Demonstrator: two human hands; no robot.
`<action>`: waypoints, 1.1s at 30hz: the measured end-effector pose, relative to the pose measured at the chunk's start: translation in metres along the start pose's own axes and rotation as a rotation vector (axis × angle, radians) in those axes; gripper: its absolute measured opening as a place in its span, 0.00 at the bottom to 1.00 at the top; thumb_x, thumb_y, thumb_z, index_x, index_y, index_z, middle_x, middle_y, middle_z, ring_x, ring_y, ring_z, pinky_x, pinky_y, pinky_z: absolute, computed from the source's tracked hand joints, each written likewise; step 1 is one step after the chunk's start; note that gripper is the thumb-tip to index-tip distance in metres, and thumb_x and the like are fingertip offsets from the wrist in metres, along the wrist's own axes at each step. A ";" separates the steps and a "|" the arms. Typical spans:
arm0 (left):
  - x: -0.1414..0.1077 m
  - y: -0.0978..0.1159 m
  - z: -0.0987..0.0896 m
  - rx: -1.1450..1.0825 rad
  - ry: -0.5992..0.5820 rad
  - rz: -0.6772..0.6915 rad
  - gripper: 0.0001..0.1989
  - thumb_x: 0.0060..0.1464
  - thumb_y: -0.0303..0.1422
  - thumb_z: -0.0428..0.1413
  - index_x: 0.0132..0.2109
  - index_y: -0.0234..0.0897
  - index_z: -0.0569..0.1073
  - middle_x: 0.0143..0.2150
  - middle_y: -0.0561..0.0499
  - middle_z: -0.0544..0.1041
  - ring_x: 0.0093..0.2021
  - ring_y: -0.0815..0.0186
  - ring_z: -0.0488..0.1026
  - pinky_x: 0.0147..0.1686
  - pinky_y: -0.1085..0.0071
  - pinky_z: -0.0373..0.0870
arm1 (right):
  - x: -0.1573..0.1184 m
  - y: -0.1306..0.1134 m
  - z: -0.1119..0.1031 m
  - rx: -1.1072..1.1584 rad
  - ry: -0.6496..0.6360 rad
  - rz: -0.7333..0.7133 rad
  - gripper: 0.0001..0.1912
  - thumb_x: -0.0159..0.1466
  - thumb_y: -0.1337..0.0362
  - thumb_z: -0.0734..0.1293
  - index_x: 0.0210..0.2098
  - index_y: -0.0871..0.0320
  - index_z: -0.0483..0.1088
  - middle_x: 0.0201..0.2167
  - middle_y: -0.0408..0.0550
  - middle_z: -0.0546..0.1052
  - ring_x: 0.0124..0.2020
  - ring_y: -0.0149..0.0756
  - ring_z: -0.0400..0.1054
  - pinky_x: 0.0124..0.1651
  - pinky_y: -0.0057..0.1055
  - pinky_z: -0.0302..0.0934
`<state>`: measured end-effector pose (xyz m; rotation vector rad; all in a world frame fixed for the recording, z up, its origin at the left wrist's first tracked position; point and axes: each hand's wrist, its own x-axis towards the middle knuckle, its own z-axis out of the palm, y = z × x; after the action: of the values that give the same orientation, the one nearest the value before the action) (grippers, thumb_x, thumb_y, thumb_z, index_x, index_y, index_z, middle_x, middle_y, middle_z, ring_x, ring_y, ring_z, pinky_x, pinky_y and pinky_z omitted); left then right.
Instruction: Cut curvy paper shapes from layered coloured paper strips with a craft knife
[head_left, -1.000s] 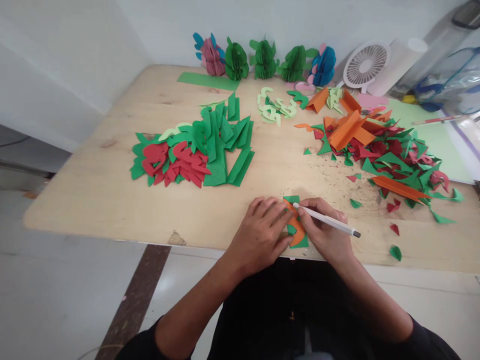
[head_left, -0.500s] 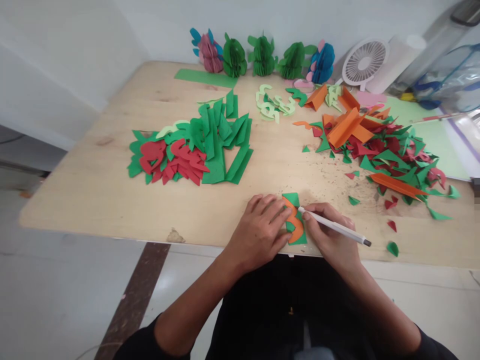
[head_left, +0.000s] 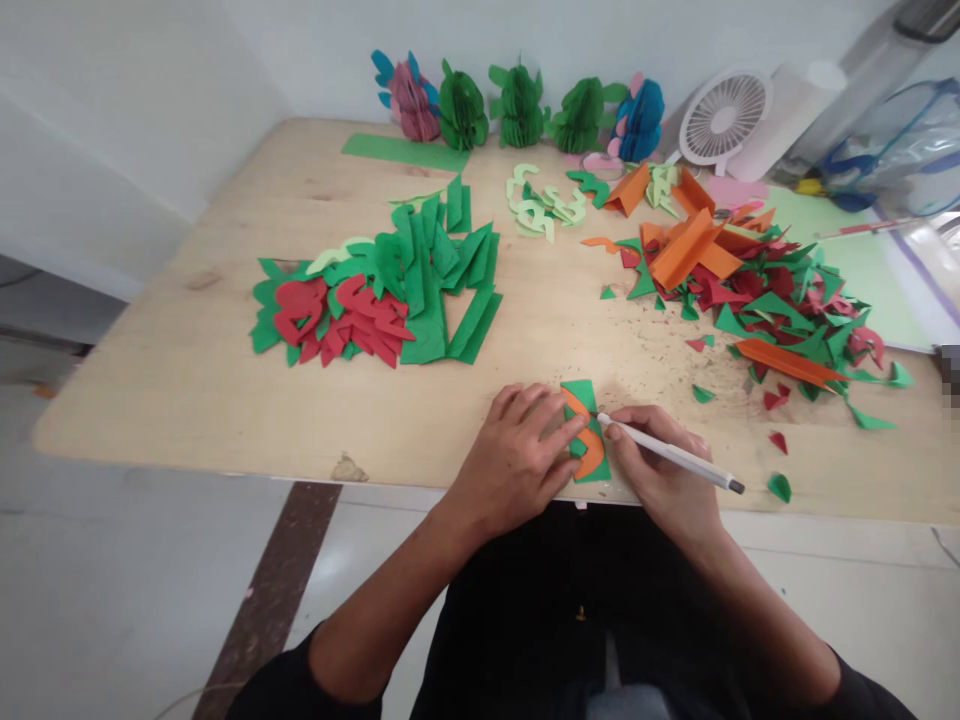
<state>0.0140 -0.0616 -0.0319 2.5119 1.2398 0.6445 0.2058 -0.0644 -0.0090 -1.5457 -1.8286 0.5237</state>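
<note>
My left hand lies flat with its fingers spread, the fingertips resting on an orange curved paper shape. That shape lies on a green paper piece near the table's front edge. In my right hand is a white pen, pinched near its tip. The tip is at the right side of the orange shape, over the green paper's edge. Left of centre lie green folded papers and red cut shapes.
Scraps of red, green and orange paper pile up at the right. Pale green cut shapes lie at the back middle. Paper honeycomb figures stand along the wall beside a white fan. A green strip lies at the back left.
The pen tip has shifted slightly along the right side of the orange shape. My left hand stays on the papers, and the whole view has shifted a little.
</note>
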 end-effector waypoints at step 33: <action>-0.001 -0.001 0.000 0.006 -0.003 -0.009 0.17 0.63 0.38 0.49 0.54 0.38 0.74 0.55 0.41 0.73 0.59 0.50 0.64 0.60 0.47 0.58 | -0.009 -0.004 -0.002 -0.002 -0.035 0.069 0.06 0.64 0.60 0.66 0.33 0.54 0.72 0.27 0.43 0.79 0.26 0.32 0.72 0.32 0.28 0.67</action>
<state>0.0133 -0.0618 -0.0323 2.5097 1.2529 0.6350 0.2050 -0.0746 -0.0067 -1.6146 -1.8075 0.5841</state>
